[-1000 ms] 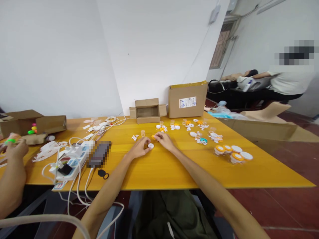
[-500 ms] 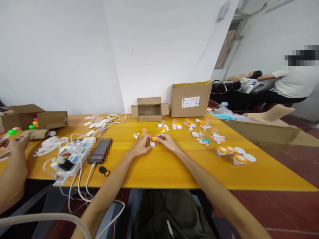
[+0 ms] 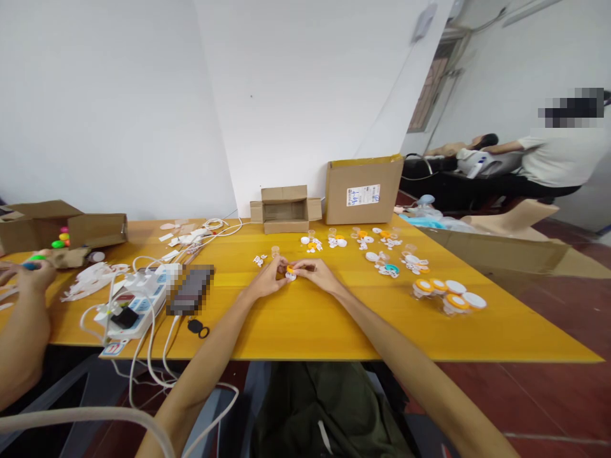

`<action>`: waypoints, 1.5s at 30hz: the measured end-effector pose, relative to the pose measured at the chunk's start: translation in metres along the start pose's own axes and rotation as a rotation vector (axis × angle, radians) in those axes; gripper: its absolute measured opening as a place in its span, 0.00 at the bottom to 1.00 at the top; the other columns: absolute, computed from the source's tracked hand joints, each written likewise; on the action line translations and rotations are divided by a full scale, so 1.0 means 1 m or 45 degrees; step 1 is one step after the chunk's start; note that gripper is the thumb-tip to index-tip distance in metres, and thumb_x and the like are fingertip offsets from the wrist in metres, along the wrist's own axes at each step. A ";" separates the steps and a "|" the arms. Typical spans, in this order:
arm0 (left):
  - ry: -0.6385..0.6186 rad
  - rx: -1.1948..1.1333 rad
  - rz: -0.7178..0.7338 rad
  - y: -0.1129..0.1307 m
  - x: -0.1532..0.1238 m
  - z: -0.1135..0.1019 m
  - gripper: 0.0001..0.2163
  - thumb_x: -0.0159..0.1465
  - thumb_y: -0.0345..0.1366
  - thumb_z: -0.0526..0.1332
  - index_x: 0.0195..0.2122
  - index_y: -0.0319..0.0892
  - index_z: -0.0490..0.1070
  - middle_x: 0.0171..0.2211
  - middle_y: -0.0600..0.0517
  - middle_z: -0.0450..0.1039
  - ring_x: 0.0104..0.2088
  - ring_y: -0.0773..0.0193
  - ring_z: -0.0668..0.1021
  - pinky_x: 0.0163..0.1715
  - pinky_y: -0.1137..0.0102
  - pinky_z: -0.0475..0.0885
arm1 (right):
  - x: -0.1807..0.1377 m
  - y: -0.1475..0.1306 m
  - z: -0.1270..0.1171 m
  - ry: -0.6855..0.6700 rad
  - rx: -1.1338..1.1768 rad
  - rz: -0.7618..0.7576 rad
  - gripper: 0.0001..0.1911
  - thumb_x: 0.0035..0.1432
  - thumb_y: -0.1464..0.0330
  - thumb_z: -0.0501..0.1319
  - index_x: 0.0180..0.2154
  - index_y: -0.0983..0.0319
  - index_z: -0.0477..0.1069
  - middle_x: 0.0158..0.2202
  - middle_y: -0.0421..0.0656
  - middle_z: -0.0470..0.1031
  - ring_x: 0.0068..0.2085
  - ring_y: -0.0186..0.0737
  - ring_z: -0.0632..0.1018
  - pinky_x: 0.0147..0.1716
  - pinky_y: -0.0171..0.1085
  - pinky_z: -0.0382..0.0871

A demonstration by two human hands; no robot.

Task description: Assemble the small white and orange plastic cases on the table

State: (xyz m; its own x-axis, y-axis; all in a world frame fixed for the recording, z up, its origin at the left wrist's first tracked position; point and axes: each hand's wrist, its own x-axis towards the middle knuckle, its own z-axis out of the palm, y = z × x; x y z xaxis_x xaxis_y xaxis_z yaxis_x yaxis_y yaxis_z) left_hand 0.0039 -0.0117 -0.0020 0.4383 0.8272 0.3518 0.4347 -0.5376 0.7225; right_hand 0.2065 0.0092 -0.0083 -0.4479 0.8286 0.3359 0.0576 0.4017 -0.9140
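Over the middle of the table, my left hand (image 3: pixel 268 278) is closed on a small white plastic disc (image 3: pixel 291 277), its thumb at the disc's near side. My right hand (image 3: pixel 316 275) pinches an orange plastic ring (image 3: pixel 290 270), tilted just above the disc. Whether ring and disc touch is too small to tell. Behind my left hand are a clear plastic cup (image 3: pixel 275 251) and a little pile of small white parts (image 3: pixel 259 260). Further back lie a white round cap (image 3: pixel 304 240) and another orange ring (image 3: pixel 312 246).
Capped containers (image 3: pixel 449 294) stand in a group at right. Clusters of loose parts, one with a teal ring (image 3: pixel 391 270), lie behind them. An open carton (image 3: pixel 285 213) and a large box (image 3: pixel 363 191) stand at the back. A power strip (image 3: pixel 143 305), phone (image 3: pixel 191 289) and another person's hand (image 3: pixel 35 277) are left.
My right hand has brought the orange ring slightly left and down, over the white disc, and tilted it. The hands are closer together. The other person's hand at left has shifted.
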 end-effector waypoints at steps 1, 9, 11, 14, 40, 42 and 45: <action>-0.001 -0.015 0.003 0.000 0.000 0.000 0.16 0.60 0.42 0.65 0.46 0.44 0.65 0.38 0.51 0.71 0.39 0.60 0.76 0.44 0.63 0.73 | 0.000 0.000 0.001 0.004 0.005 -0.003 0.17 0.48 0.52 0.70 0.29 0.58 0.80 0.40 0.45 0.83 0.46 0.49 0.80 0.51 0.47 0.71; 0.007 -0.057 0.053 -0.004 0.000 0.000 0.16 0.60 0.43 0.67 0.46 0.45 0.66 0.41 0.50 0.72 0.38 0.62 0.76 0.43 0.64 0.74 | -0.002 0.002 0.003 -0.002 -0.130 -0.003 0.15 0.50 0.56 0.69 0.34 0.59 0.80 0.36 0.43 0.82 0.38 0.44 0.80 0.42 0.43 0.74; 0.007 -0.066 0.076 -0.005 0.001 0.000 0.16 0.60 0.42 0.67 0.46 0.45 0.66 0.41 0.50 0.72 0.38 0.62 0.76 0.43 0.64 0.74 | -0.003 0.002 0.003 -0.008 -0.168 -0.015 0.14 0.51 0.57 0.69 0.36 0.59 0.80 0.36 0.43 0.82 0.37 0.43 0.79 0.41 0.41 0.74; -0.001 -0.068 0.069 -0.005 0.001 0.000 0.15 0.60 0.41 0.66 0.45 0.45 0.66 0.40 0.50 0.72 0.38 0.61 0.76 0.44 0.64 0.73 | -0.003 0.000 0.003 -0.018 -0.184 -0.045 0.13 0.52 0.59 0.68 0.37 0.59 0.79 0.37 0.42 0.82 0.37 0.43 0.79 0.41 0.41 0.74; -0.016 -0.010 0.021 -0.001 0.002 -0.001 0.12 0.59 0.35 0.65 0.43 0.44 0.66 0.39 0.50 0.72 0.40 0.60 0.75 0.45 0.63 0.72 | -0.003 0.005 0.004 -0.040 -0.301 -0.140 0.15 0.55 0.60 0.68 0.43 0.59 0.80 0.42 0.44 0.81 0.41 0.44 0.78 0.44 0.42 0.72; -0.013 -0.006 0.022 -0.001 0.002 -0.002 0.12 0.59 0.34 0.65 0.43 0.44 0.66 0.39 0.50 0.72 0.40 0.60 0.75 0.46 0.63 0.72 | -0.002 0.005 0.003 -0.044 -0.304 -0.136 0.15 0.55 0.60 0.68 0.43 0.59 0.80 0.42 0.44 0.81 0.41 0.44 0.78 0.44 0.42 0.72; -0.014 -0.005 0.015 -0.001 0.002 -0.002 0.13 0.59 0.34 0.66 0.43 0.44 0.67 0.39 0.50 0.72 0.40 0.60 0.75 0.46 0.63 0.72 | -0.002 0.005 0.003 -0.051 -0.306 -0.133 0.15 0.55 0.59 0.68 0.43 0.59 0.80 0.42 0.44 0.81 0.41 0.43 0.78 0.44 0.42 0.72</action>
State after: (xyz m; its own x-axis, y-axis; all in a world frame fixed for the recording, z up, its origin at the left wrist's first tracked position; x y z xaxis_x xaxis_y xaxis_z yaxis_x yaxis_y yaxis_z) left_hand 0.0031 -0.0090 -0.0005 0.4523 0.8187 0.3538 0.4260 -0.5468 0.7208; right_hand 0.2050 0.0081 -0.0140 -0.4973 0.7635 0.4120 0.2171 0.5694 -0.7929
